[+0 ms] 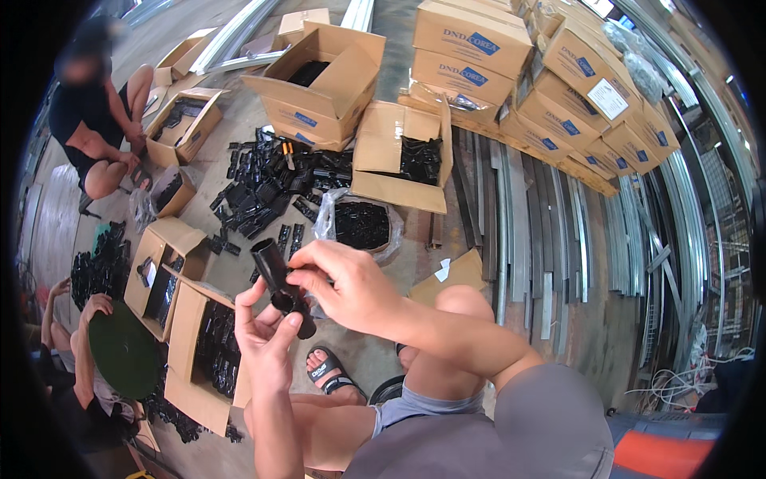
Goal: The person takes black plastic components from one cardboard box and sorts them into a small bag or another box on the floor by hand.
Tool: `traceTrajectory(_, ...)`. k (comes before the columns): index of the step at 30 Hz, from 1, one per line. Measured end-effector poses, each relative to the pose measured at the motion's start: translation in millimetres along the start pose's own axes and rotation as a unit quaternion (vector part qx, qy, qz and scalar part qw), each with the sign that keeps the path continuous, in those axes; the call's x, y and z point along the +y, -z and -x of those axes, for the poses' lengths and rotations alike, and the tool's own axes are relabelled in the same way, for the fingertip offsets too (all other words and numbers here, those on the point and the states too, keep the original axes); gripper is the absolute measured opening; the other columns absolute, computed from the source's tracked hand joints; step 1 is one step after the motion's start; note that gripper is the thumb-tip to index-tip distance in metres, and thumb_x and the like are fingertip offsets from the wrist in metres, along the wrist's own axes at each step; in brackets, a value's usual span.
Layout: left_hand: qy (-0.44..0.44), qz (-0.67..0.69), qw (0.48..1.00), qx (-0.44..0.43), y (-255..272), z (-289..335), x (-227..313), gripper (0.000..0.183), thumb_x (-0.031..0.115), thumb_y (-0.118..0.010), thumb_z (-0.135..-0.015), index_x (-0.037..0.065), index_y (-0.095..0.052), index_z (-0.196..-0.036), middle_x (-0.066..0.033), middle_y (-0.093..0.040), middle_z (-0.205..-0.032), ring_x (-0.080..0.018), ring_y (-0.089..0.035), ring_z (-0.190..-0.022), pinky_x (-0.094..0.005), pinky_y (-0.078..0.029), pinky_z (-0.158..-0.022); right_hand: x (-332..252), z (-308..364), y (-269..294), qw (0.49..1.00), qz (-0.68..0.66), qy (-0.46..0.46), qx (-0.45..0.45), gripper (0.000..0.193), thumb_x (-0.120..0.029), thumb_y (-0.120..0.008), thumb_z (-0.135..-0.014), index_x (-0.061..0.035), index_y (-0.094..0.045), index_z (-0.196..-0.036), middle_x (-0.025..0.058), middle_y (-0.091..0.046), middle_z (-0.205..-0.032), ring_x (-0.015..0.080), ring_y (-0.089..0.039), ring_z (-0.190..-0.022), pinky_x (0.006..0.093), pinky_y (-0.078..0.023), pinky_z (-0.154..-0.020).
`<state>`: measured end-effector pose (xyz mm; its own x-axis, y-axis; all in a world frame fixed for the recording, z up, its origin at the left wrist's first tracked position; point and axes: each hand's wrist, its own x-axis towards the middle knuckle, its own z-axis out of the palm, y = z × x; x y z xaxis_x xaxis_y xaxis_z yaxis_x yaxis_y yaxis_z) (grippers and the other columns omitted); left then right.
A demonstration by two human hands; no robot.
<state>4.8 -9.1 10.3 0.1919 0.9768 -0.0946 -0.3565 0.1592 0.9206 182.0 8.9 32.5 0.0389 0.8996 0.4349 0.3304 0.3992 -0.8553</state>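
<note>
A black tubular pipe fitting (270,262) with a side branch is tilted in front of me. My left hand (270,339) grips its lower part from below, with fingers and thumb around it. From the right, my right hand (345,281) pinches at the fitting's side; whether a small piece sits between its fingertips is hidden. Beyond my hands, a plastic-lined box (361,225) is filled with small black parts. A heap of loose black parts (259,180) lies on the floor behind. By my left arm stands an open carton (209,351) of black parts.
Stacked sealed cartons (471,60) rest on a pallet at the far right, beside long metal profiles (519,215) on the floor. Open cartons (319,100) stand ahead. One person (96,120) sits at the far left; another's hand (94,307) is near a dark green disc (124,351).
</note>
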Motion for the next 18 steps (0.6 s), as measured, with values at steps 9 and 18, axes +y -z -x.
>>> traceTrajectory(9,-0.057,-0.066,0.996,0.023,39.8,3.2,-4.9,0.069,-0.001,-0.074,-0.084,0.003,-0.039,-0.143,-0.0189,-0.061,-0.128,-0.0246,-0.064,-0.113,-0.037,-0.051,-0.098,-2.2,-0.7,-19.2,0.998,-0.058,0.006,-0.021,0.017,-0.016,-0.061,-0.095,-0.0013,-0.051,-0.095,0.0172,-0.06,-0.083,0.0393,-0.062,-0.082,0.0486,-0.048,-0.072)
traceTrajectory(18,-0.081,-0.096,0.991,-0.033,35.5,-1.6,-6.3,0.065,-0.004,-0.066,-0.091,0.007,-0.036,-0.148,-0.0082,-0.062,-0.118,-0.0089,-0.06,-0.087,-0.0229,-0.05,-0.08,8.1,-0.3,-18.1,0.999,-0.01,-0.002,-0.032,0.024,-0.023,-0.057,-0.099,-0.0003,-0.051,-0.092,0.0167,-0.059,-0.081,0.0371,-0.061,-0.08,0.0471,-0.048,-0.07)
